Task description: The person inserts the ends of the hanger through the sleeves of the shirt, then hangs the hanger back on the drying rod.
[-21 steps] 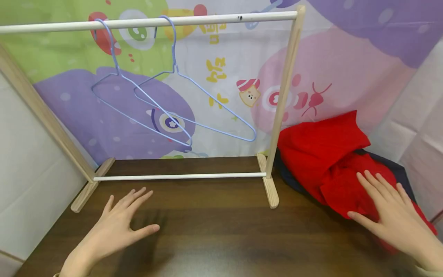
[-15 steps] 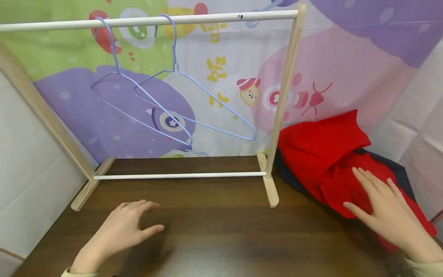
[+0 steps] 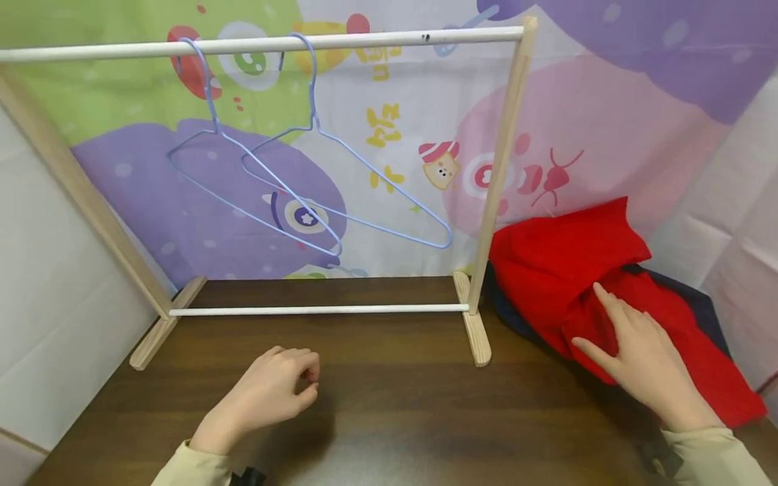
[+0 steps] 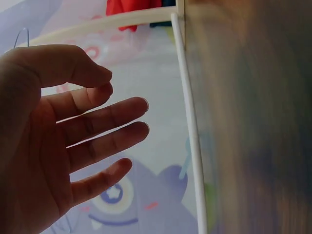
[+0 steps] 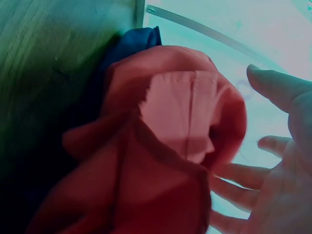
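Note:
My right hand hovers at the crumpled red garment, fingers extended and thumb spread; whether it touches the cloth I cannot tell. In the right wrist view, folds and a stitched seam show on the red cloth, with the thumb and fingers to its right. A dark navy cloth peeks out from underneath. Over the table, in front of the rack, my left hand holds nothing. Its thumb tip meets or nearly meets the index fingertip, and the other fingers are relaxed in the left wrist view.
A wooden rack with a white top bar stands at the back. Two light blue wire hangers hang from it. The lower white bar runs just above the brown table. A cartoon-printed cloth covers the wall behind.
The left hand has shifted right and its spread fingers have drawn in toward the thumb. My right hand has moved left across the red garment. The head view has shifted slightly.

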`<act>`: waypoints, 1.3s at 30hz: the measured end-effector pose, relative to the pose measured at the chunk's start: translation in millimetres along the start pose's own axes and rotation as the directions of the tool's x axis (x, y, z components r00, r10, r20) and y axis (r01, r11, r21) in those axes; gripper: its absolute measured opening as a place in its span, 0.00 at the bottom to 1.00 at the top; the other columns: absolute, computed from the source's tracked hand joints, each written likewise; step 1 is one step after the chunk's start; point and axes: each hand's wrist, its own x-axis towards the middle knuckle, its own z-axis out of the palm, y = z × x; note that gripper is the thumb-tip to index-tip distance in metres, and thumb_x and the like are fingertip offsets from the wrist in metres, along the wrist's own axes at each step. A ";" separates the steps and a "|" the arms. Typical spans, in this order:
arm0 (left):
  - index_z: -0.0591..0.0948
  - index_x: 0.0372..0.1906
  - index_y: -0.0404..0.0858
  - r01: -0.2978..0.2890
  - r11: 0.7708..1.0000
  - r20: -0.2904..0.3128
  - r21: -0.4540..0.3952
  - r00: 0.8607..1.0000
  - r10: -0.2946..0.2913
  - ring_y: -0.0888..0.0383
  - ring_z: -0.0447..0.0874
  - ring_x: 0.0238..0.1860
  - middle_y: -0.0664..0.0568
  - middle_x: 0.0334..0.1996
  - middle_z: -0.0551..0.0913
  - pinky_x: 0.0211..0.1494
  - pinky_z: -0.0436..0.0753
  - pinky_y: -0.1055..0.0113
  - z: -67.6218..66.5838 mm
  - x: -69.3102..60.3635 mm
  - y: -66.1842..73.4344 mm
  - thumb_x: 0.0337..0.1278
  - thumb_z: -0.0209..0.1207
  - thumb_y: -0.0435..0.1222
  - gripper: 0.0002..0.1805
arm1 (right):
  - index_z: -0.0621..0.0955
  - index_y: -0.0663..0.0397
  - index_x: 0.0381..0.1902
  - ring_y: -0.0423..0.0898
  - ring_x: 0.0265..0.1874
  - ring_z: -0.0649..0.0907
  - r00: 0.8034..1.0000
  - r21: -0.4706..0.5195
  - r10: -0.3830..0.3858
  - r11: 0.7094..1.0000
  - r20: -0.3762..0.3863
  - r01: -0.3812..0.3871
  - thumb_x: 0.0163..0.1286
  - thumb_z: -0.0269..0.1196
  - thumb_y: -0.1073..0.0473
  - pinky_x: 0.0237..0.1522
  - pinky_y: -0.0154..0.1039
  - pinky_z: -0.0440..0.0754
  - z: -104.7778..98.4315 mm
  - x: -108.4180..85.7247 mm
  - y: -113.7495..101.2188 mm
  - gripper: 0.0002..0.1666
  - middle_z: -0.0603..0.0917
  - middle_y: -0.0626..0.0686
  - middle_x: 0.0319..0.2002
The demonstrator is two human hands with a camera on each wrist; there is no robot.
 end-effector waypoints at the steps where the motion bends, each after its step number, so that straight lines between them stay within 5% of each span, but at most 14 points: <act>1: 0.68 0.19 0.52 -0.009 1.000 0.006 -0.008 1.000 0.009 0.71 0.65 0.24 0.68 0.19 0.68 0.37 0.68 0.65 1.5 3.2 1.5 0.40 0.62 0.39 0.12 | 0.51 0.55 0.70 0.69 0.55 0.66 1.000 0.008 0.007 1.000 -0.002 -0.007 0.53 0.66 0.43 0.55 0.65 0.59 2.2 2.0 -0.1 0.55 0.65 0.72 0.59; 9: 0.77 0.30 0.50 -0.052 0.997 0.061 -0.055 0.997 0.055 0.68 0.75 0.31 0.65 0.27 0.78 0.42 0.71 0.64 18.4 23.4 13.7 0.45 0.60 0.41 0.05 | 0.48 0.53 0.71 0.72 0.54 0.62 0.999 -0.014 0.037 0.999 -0.033 -0.038 0.47 0.69 0.42 0.50 0.68 0.60 24.2 14.4 -0.8 0.62 0.59 0.75 0.60; 13: 0.78 0.48 0.45 -0.056 0.995 0.117 -0.078 0.991 0.065 0.60 0.79 0.45 0.58 0.42 0.82 0.50 0.73 0.57 24.5 31.2 21.6 0.49 0.60 0.46 0.19 | 0.48 0.53 0.71 0.72 0.50 0.64 0.998 -0.013 0.027 1.000 -0.058 -0.028 0.44 0.72 0.45 0.48 0.68 0.62 33.6 17.5 -4.5 0.64 0.61 0.74 0.57; 19: 0.66 0.64 0.45 -0.065 0.992 0.162 -0.110 0.983 0.082 0.55 0.66 0.63 0.53 0.62 0.70 0.65 0.61 0.54 29.5 47.3 30.5 0.49 0.59 0.50 0.35 | 0.47 0.55 0.71 0.68 0.46 0.66 0.994 0.008 -0.003 1.000 -0.109 0.004 0.42 0.74 0.52 0.45 0.64 0.67 44.3 26.0 -8.1 0.65 0.63 0.73 0.52; 27: 0.56 0.69 0.48 -0.109 0.979 0.188 -0.170 0.972 0.141 0.57 0.53 0.69 0.54 0.69 0.57 0.69 0.53 0.55 40.7 74.0 48.1 0.52 0.56 0.54 0.40 | 0.46 0.58 0.70 0.65 0.39 0.67 0.990 0.016 0.005 1.000 -0.141 -0.003 0.39 0.75 0.60 0.39 0.61 0.69 43.7 30.9 -4.7 0.67 0.64 0.72 0.44; 39: 0.54 0.70 0.46 -0.154 0.961 0.133 -0.232 0.973 0.188 0.56 0.55 0.68 0.53 0.69 0.57 0.68 0.58 0.57 53.9 117.1 76.0 0.55 0.54 0.52 0.39 | 0.49 0.57 0.70 0.60 0.30 0.72 0.995 -0.002 0.040 0.999 -0.096 -0.040 0.40 0.74 0.59 0.27 0.56 0.72 49.5 35.1 -4.9 0.64 0.70 0.67 0.35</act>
